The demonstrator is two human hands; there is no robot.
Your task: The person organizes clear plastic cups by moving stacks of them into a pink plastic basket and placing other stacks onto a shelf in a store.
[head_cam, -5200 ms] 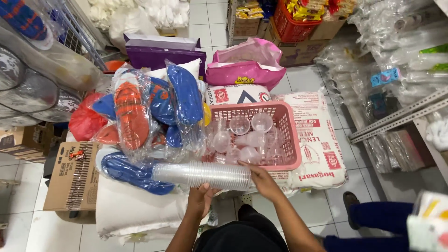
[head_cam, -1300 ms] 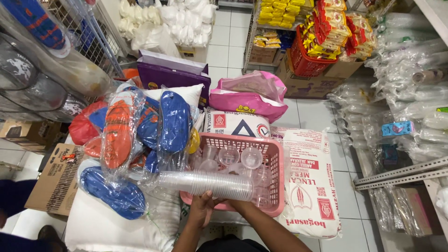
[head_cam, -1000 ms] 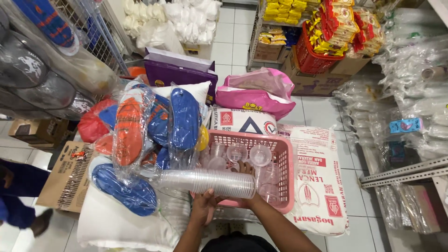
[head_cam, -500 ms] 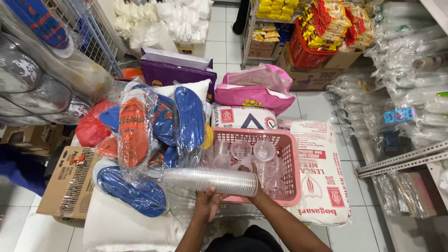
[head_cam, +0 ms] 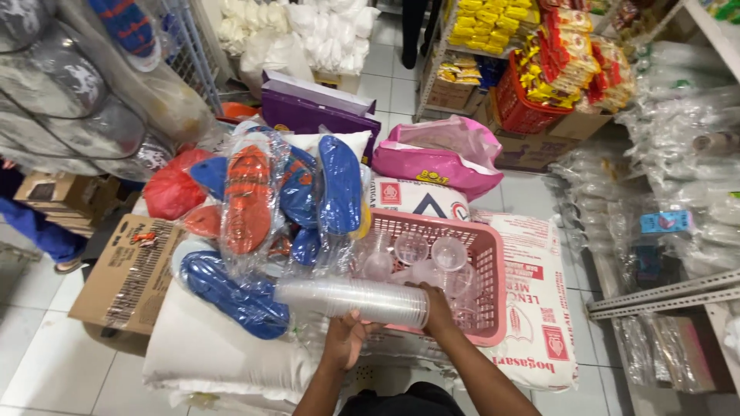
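gripping cup stack (head_cam: 351, 298) from below, left hand (head_cam: 344, 339); right hand (head_cam: 438, 308) clasping its end.

Glossy clear plastic cup stack (head_cam: 354, 298); matt pink plastic basket (head_cam: 491, 283).

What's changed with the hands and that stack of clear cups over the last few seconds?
Little has changed. The left hand still supports the sleeve of clear cups from below, and the right hand stays at its open end, by the pink basket. The stack stays horizontal over the basket's near edge. The loose cups inside and the bagged sandals have not moved.
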